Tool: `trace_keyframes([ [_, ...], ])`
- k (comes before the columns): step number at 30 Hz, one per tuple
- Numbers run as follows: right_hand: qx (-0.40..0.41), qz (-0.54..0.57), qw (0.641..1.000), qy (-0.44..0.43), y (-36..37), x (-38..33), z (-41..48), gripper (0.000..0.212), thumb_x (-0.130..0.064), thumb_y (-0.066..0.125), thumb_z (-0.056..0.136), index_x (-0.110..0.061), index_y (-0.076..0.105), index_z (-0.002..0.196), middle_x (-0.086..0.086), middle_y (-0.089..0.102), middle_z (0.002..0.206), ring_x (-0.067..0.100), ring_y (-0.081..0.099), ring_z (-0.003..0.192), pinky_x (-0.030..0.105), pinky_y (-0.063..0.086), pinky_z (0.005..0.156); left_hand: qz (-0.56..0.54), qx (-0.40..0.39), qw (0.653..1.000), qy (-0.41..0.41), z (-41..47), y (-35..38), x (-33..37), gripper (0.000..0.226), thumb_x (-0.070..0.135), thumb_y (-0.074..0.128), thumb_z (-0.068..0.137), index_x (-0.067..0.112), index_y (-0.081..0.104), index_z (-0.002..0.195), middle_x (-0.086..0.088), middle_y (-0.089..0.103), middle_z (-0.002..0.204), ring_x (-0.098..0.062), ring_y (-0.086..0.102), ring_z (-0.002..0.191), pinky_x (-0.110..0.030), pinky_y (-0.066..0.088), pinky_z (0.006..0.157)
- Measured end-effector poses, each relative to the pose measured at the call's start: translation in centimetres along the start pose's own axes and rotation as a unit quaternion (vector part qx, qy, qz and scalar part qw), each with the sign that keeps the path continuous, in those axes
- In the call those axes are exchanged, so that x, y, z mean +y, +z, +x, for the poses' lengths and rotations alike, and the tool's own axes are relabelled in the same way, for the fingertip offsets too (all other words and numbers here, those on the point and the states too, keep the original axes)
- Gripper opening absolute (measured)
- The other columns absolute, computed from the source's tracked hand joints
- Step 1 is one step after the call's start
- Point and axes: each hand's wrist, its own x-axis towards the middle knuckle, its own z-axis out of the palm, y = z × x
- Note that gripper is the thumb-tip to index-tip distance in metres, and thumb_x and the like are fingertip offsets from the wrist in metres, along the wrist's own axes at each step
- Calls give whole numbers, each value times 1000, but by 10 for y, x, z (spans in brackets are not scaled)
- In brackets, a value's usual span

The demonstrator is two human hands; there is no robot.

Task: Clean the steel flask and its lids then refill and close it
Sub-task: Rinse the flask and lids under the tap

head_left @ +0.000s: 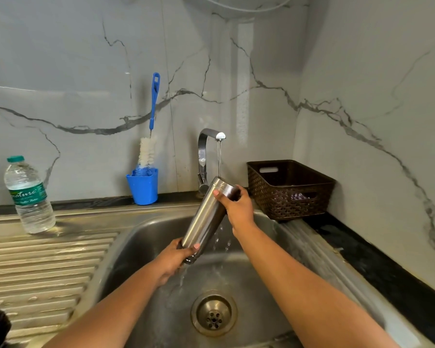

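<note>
Both hands are gripping the steel flask (206, 217), tilted over the sink (141, 247): left hand (173, 259) holding its lower end, right hand (236, 207) its upper end. Tap (209, 151) water is striking the flask.

You hold the steel flask (206, 217) tilted over the sink (141, 247), your right hand (239, 209) gripping its upper end under the running tap (202, 151), your left hand (173, 259) gripping the lower end. From the flask, a water bottle (30, 194) stands at nine o'clock, a brown basket (289, 194) at two.
</note>
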Motion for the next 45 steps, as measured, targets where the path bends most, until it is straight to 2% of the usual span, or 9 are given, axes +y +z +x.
trace_keyframes([
  [3, 1, -5, 1000, -2, 0, 1, 4, 83, -29, 81, 71, -16, 37, 140, 7, 50, 132, 23, 51, 118, 36, 43, 102, -117, 7, 993, -29, 0, -5, 1, 69, 23, 72, 79, 3, 40, 137, -17, 66, 110, -26, 63, 95, -35, 51, 81],
  [6, -12, -7, 1000, 14, 0, 0, 12, 84, -29, 83, 68, -16, 39, 137, 7, 51, 132, 24, 52, 116, 42, 45, 101, -158, 37, 986, -42, 0, -9, 5, 54, 7, 66, 85, -6, 44, 132, -18, 67, 100, -24, 65, 83, -28, 54, 66],
  [11, -23, -12, 999, 20, 1, -1, 24, 78, -30, 85, 66, -15, 43, 130, 7, 54, 125, 24, 56, 110, 42, 50, 95, -181, 63, 980, -47, 3, -12, 5, 37, -4, 65, 83, -5, 54, 118, -17, 65, 90, -21, 62, 78, -26, 50, 67],
  [17, -48, -37, 997, 41, 4, 1, 29, 74, -29, 84, 67, -17, 43, 127, 7, 54, 123, 25, 57, 108, 44, 51, 94, -155, 59, 985, -55, 4, -10, -1, 23, -1, 67, 82, -4, 61, 104, -17, 68, 89, -22, 64, 80, -25, 50, 67],
  [22, -52, -33, 997, 39, 4, 3, 32, 74, -29, 82, 69, -15, 41, 129, 7, 53, 123, 26, 56, 110, 45, 49, 96, -153, 60, 986, -41, 1, -7, -1, 16, 2, 67, 82, 2, 63, 97, -15, 70, 88, -20, 66, 79, -20, 54, 56],
  [25, -41, -31, 998, 45, 0, 6, 35, 72, -32, 81, 71, -14, 42, 129, 7, 53, 124, 26, 55, 110, 44, 49, 96, -148, 58, 987, -36, 0, -4, 0, 19, 4, 70, 80, 3, 63, 98, -15, 70, 92, -21, 66, 82, -23, 53, 62],
  [30, -59, 0, 996, 62, -8, 5, 37, 59, -32, 71, 82, -14, 44, 131, 8, 54, 126, 24, 55, 110, 40, 52, 91, -152, 48, 987, -33, -3, 0, 2, 16, 4, 69, 81, 4, 62, 95, -15, 70, 90, -20, 67, 77, -19, 55, 56],
  [37, -99, -22, 993, 66, -4, -2, 35, 44, -43, 53, 93, -18, 44, 128, 9, 53, 126, 26, 53, 115, 35, 46, 89, -158, 48, 986, -34, -3, -4, 2, 12, 3, 66, 83, 5, 60, 93, -15, 69, 91, -22, 65, 82, -25, 52, 71],
  [45, -131, -31, 990, 42, -3, -4, 30, 53, -32, 63, 89, -17, 40, 134, 11, 50, 133, 26, 53, 116, 38, 46, 95, -159, 50, 986, -25, -5, -5, 1, 9, 1, 64, 85, 7, 60, 88, -16, 69, 89, -23, 65, 82, -29, 50, 78],
])
